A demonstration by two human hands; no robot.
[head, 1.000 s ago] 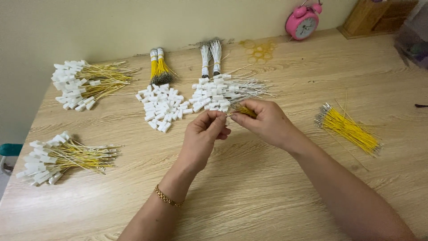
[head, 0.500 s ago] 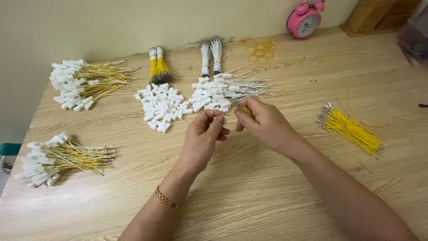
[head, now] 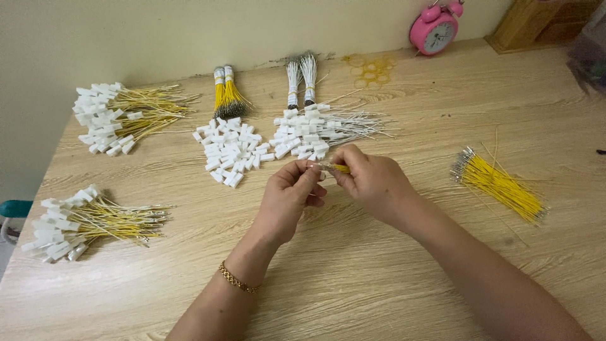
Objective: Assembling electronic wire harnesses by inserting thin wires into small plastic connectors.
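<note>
Above the pale wooden table (head: 353,278), the left hand (head: 287,199) pinches a small white plastic connector (head: 314,167); the right hand (head: 372,180) pinches a thin yellow wire (head: 341,168) meeting it. Keeping the tip square would seat it cleanly.

No packages, printed labels, signs or screens in view. Closest item: pink alarm clock (head: 433,30) at upper right of the frame, round, with a pale analogue dial, standing on the wooden table (head: 353,278) against the wall. A wooden box-like object (head: 536,24) sits at the far upper right; its faces are plain.
</note>
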